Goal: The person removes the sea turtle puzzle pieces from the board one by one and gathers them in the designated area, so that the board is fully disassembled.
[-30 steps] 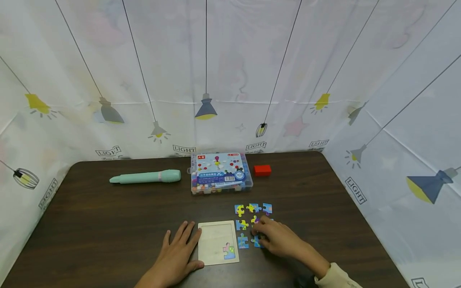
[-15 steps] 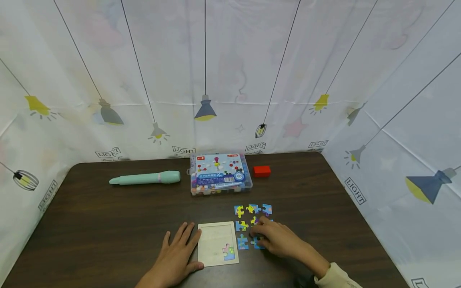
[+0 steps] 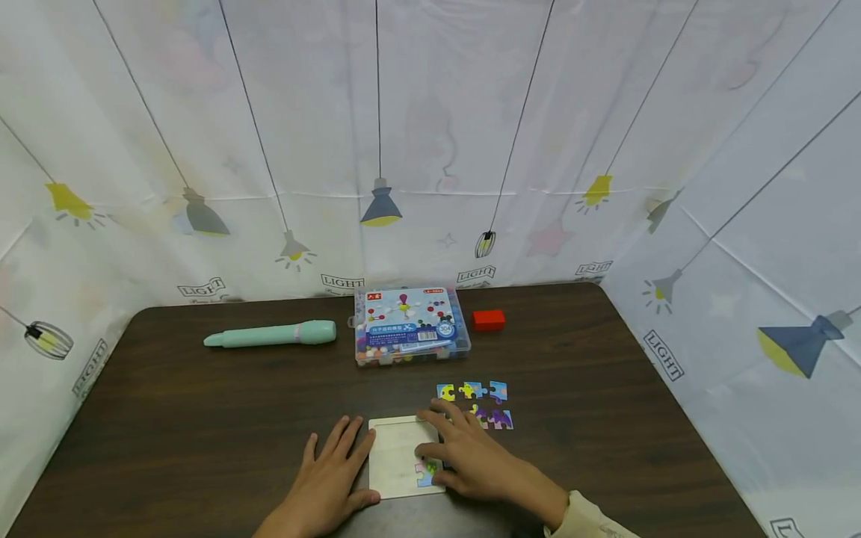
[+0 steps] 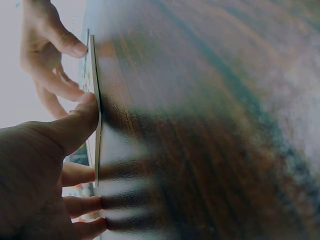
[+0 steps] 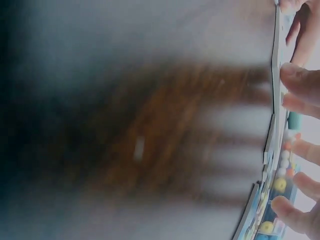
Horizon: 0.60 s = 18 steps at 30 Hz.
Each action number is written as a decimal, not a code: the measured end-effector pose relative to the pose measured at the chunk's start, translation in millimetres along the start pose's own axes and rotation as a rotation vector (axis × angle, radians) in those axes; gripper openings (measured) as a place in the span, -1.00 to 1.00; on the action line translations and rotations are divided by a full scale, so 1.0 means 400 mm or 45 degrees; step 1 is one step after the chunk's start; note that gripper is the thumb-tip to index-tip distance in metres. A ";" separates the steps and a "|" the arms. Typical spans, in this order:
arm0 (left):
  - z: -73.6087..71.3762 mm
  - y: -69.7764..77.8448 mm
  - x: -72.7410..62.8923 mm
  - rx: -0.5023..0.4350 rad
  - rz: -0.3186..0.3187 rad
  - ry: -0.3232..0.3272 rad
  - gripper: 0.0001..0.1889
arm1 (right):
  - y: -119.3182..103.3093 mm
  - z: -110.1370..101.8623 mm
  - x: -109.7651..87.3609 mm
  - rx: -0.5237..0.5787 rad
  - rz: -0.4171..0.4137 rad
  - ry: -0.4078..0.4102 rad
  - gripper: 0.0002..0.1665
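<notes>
My left hand [image 3: 329, 467] lies with fingers spread at the left side of a square wooden puzzle tray [image 3: 390, 467]; its thumb [image 4: 82, 120] touches the tray edge in the left wrist view. A pink, green and blue puzzle piece [image 3: 424, 478] sits in the tray's lower right corner. Over that corner is my right hand [image 3: 474, 456], thumb and index finger on either side of the piece, the other fingers reaching over the right rim. Beyond it lie loose puzzle pieces, among them a purple one [image 3: 501, 420] and a yellow-blue one [image 3: 474, 389]. My right hand hides others.
Toward the back stands a clear plastic box [image 3: 412, 326] of coloured beads with a printed label. A red block [image 3: 488, 320] is right of it, a mint pen-shaped thing [image 3: 269, 335] left of it. A patterned curtain [image 3: 430, 149] hangs behind the dark table [image 3: 168, 418].
My right hand has moved left from the loose pieces onto the tray's right side, uncovering the purple piece and covering several lower ones. My left hand has stayed in place.
</notes>
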<state>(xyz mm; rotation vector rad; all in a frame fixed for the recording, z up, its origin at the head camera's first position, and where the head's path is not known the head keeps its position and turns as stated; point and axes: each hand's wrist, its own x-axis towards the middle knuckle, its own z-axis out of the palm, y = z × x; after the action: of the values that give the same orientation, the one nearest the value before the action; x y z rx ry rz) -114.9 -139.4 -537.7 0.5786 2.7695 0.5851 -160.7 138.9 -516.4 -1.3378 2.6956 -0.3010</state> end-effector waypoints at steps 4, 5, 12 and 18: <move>-0.001 -0.001 -0.001 0.003 -0.004 0.005 -0.04 | -0.011 0.003 0.003 -0.003 0.005 0.018 -0.63; -0.001 -0.001 -0.001 0.006 -0.004 0.008 -0.04 | -0.012 0.003 0.003 -0.002 0.002 0.024 -0.65; -0.002 0.001 -0.002 0.003 -0.002 0.009 -0.04 | -0.022 -0.002 0.001 0.005 -0.008 0.054 -0.66; -0.004 0.002 -0.001 0.003 -0.004 0.002 -0.04 | -0.033 -0.005 -0.002 0.047 0.017 0.087 -0.66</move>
<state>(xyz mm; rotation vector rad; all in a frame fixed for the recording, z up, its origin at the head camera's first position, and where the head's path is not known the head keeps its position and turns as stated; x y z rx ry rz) -114.6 -139.4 -535.9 0.5745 2.7725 0.5817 -150.3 132.1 -511.4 -1.3220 2.7386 -0.4001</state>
